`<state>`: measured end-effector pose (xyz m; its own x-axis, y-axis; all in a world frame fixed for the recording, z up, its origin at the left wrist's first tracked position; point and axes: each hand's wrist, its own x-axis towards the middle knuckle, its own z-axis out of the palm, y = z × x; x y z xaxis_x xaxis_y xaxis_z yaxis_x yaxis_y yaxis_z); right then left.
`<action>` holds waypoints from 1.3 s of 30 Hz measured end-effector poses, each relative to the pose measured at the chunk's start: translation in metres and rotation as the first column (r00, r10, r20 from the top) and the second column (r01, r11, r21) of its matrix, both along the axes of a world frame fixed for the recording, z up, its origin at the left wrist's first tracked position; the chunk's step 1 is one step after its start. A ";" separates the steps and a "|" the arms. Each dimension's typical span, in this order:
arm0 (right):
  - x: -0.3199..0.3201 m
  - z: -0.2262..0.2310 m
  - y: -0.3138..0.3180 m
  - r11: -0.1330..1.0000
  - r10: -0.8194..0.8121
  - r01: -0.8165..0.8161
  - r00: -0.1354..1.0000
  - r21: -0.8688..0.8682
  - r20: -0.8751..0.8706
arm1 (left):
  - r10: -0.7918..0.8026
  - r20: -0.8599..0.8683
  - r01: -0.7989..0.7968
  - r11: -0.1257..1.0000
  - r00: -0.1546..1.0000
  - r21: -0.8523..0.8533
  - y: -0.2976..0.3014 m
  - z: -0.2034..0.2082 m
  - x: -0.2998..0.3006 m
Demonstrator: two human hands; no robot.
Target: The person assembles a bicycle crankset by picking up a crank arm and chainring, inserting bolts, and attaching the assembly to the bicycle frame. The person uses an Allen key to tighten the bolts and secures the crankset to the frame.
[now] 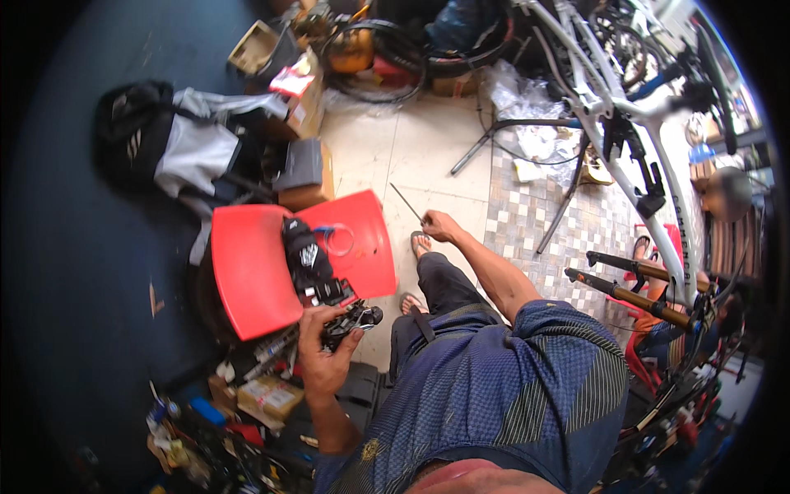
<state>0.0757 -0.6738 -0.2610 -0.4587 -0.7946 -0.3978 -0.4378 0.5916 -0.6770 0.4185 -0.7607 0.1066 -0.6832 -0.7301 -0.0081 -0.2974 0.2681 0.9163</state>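
My left hand is closed round a compact black and silver bicycle part, with a rounded dark end toward the right. It is held beside the near edge of a red plastic chair; its exact kind is hard to make out. Farther forward and to the right, my right hand pinches a thin dark rod that points forward and left, apart from the bicycle part. On the chair lie a black cloth item with white print and a blue-and-clear ring-shaped item.
A white bicycle frame with bronze fork legs hangs at the right, above a stand leg. Another person sits beyond it. Boxes and a backpack are at the left; assorted parts and a carton lie near left.
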 end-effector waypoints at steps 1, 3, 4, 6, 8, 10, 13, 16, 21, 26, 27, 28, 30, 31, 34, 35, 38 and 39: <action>-0.013 0.004 0.017 0.999 -0.034 0.035 0.999 0.032 -0.023 | -0.034 -0.074 0.034 0.999 0.997 -0.004 -0.009 0.011 -0.017; -0.045 0.001 0.051 0.983 -0.184 0.184 0.983 0.016 0.021 | -0.125 -0.172 0.127 0.992 0.977 -0.001 -0.030 0.023 -0.055; -0.063 -0.003 0.065 0.971 -0.239 0.239 0.971 -0.004 0.030 | -0.119 -0.217 0.149 0.980 0.969 0.131 -0.039 0.027 -0.077; -0.095 0.007 0.076 0.952 -0.299 0.302 0.952 -0.045 0.064 | -0.258 -0.245 0.270 0.963 0.935 0.017 -0.066 0.031 -0.131; -0.133 0.016 0.080 0.935 -0.337 0.345 0.936 -0.080 0.098 | -0.355 -0.241 0.372 0.928 0.903 0.030 -0.093 0.019 -0.188; -0.174 0.022 0.081 0.920 -0.361 0.375 0.923 -0.112 0.131 | -0.417 -0.239 0.438 0.898 0.877 0.038 -0.118 0.008 -0.252; -0.227 0.042 0.074 0.916 -0.368 0.391 0.908 -0.087 0.201 | -0.486 -0.188 0.505 0.861 0.854 0.068 -0.160 -0.012 -0.351; -0.271 0.083 0.068 0.890 -0.422 0.448 0.881 -0.089 0.214 | -0.511 -0.138 0.525 0.847 0.848 0.089 -0.193 -0.036 -0.451; -0.333 0.155 0.035 0.773 -0.532 0.626 0.727 -0.102 0.434 | -0.555 -0.096 0.560 0.828 0.826 0.027 -0.236 -0.058 -0.597; -0.374 0.206 -0.017 0.576 -0.567 0.731 0.680 -0.366 0.466 | -0.703 -0.123 0.708 0.707 0.701 -0.007 -0.267 -0.070 -0.726; -0.379 0.210 -0.026 0.525 -0.581 0.754 0.657 -0.395 0.480 | -0.736 -0.113 0.739 0.674 0.668 -0.022 -0.271 -0.068 -0.751; -0.385 0.214 -0.034 0.471 -0.595 0.774 0.633 -0.424 0.494 | -0.768 -0.102 0.769 0.638 0.632 -0.037 -0.274 -0.067 -0.776; -0.394 0.227 -0.052 0.441 -0.616 0.790 0.612 -0.426 0.497 | -0.817 -0.016 0.817 0.576 0.577 0.009 -0.288 -0.072 -0.818; -0.397 0.230 -0.060 0.412 -0.621 0.799 0.598 -0.438 0.508 | -0.848 -0.006 0.848 0.530 0.530 -0.009 -0.291 -0.074 -0.836; -0.408 0.229 -0.095 0.324 -0.672 0.830 0.539 -0.454 0.507 | -0.931 0.056 0.932 0.362 0.361 -0.008 -0.301 -0.068 -0.885; -0.409 0.229 -0.113 0.244 -0.695 0.850 0.490 -0.468 0.526 | -0.947 0.074 0.950 0.311 0.312 -0.027 -0.306 -0.069 -0.902; -0.410 0.235 -0.153 0.046 -0.707 0.876 0.368 -0.481 0.603 | -0.981 0.094 0.983 0.160 0.169 -0.095 -0.312 -0.068 -0.939; -0.411 0.236 -0.167 -0.025 -0.695 0.878 0.329 -0.478 0.640 | -0.987 0.108 0.987 0.103 0.116 -0.121 -0.315 -0.066 -0.950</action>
